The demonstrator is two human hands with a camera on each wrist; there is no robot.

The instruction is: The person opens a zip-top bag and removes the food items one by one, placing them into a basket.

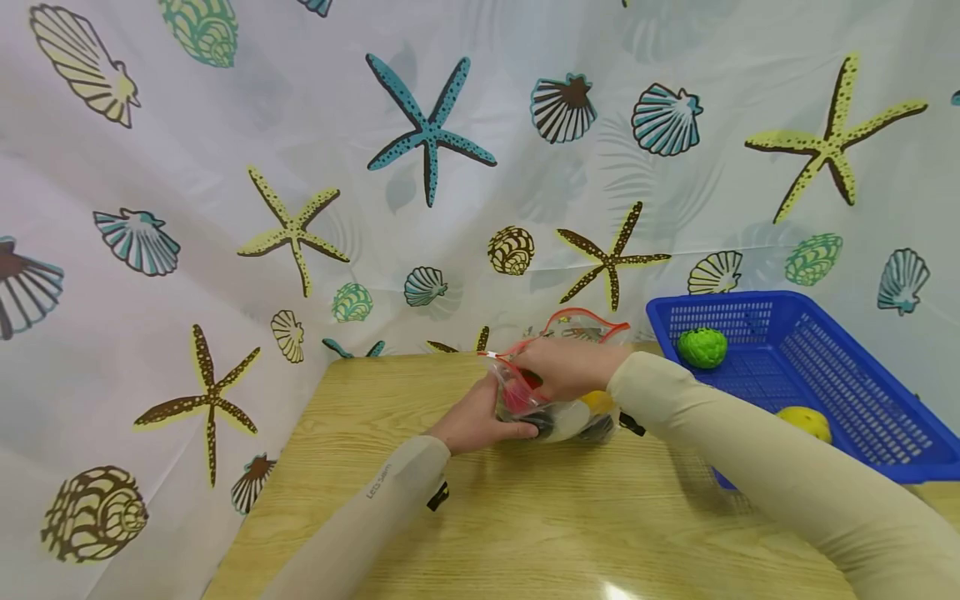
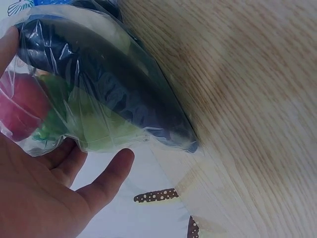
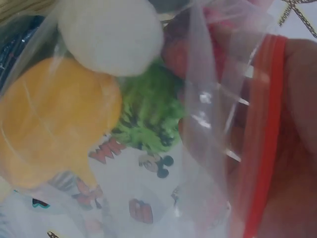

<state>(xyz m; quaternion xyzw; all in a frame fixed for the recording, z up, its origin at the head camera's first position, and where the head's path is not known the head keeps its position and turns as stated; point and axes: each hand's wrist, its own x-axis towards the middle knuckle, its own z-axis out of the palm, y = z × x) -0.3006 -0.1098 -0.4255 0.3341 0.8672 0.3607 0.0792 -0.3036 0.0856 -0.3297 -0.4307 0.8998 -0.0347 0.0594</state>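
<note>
A clear zip bag (image 1: 558, 421) with a red zip edge (image 3: 267, 144) stands on the table, its mouth spread at the top. Inside show a long dark eggplant (image 2: 106, 74), a yellow-orange fruit-like piece (image 3: 59, 119), a white round piece (image 3: 111, 34) and a leafy green piece (image 3: 151, 109). My left hand (image 1: 480, 421) holds the bag's left side, thumb across its front. Through the mouth reaches my right hand (image 1: 566, 367), fingers curled at a pinkish-red round piece (image 2: 22, 106). Plastic and the hand itself partly cover those fingertips.
On the right a blue plastic basket (image 1: 873, 354) holds a green knobbly piece (image 1: 702, 347) and a yellow rounded piece (image 1: 806, 422). The right forearm crosses in front of it. Behind the wooden table (image 1: 360, 400) hangs a white sheet (image 1: 465, 225) with shell and starfish prints.
</note>
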